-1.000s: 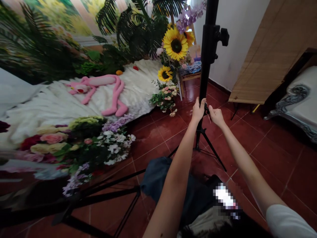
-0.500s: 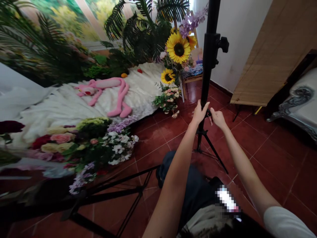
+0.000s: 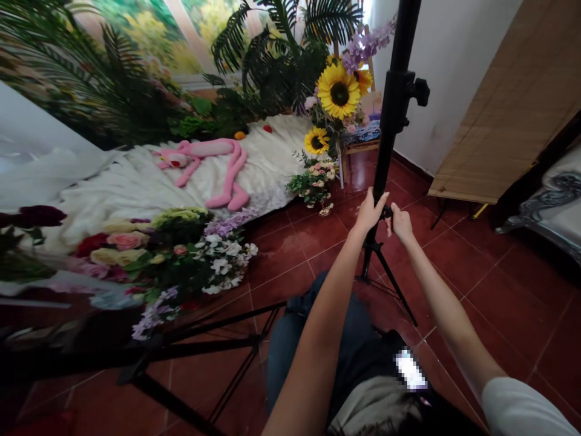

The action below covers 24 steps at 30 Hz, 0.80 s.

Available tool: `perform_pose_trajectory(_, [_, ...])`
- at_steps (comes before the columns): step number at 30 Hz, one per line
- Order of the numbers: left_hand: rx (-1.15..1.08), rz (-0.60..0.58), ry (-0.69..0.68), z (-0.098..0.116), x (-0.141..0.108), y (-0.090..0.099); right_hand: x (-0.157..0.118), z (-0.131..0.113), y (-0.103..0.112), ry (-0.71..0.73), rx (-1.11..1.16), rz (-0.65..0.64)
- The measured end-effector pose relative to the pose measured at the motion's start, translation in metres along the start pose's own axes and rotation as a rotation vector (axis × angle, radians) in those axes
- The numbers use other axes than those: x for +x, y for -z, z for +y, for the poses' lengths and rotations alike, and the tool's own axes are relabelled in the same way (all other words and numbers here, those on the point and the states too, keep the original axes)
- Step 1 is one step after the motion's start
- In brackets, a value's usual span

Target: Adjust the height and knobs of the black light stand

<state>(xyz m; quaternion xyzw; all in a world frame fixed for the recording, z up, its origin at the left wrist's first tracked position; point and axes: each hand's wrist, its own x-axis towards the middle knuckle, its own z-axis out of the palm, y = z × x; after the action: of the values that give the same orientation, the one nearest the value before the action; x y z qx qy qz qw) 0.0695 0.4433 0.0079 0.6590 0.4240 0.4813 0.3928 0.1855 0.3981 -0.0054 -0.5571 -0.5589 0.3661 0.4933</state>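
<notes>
A black light stand rises in front of me, its legs spread on the red tiles. My left hand is wrapped round its pole low down, just above the legs. Close by on the right, my right hand has its fingers closed on a small black knob at the pole's side. Higher up, a second knob juts from the pole's collar, touched by neither hand.
A second black stand lies across the lower left. Flowers, a pink plush toy on a white cloth, and sunflowers are at left and behind. A woven blind and ornate furniture are at right.
The view has shifted slightly, so the stand and scenery appear a little further right. Both hands remain at the same place on the stand.
</notes>
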Motion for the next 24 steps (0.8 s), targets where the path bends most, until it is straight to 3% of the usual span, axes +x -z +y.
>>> perform_pose_trajectory(11, [0.057, 0.030, 0.074, 0.003, -0.004, 0.002, 0.002, -0.003, 0.000, -0.118, 0.100, -0.028])
perform_pose_trajectory(18, [-0.041, 0.089, 0.064, -0.001, -0.005, -0.005, 0.004, 0.005, 0.000, -0.141, 0.210, -0.129])
perform_pose_trajectory(21, [-0.159, 0.151, 0.062, -0.008, -0.031, 0.001, 0.006, 0.004, 0.000, -0.160, 0.267, -0.167])
perform_pose_trajectory(24, [-0.270, 0.051, 0.241, -0.026, -0.082, 0.036, 0.004, 0.000, 0.002, -0.236, 0.307, -0.203])
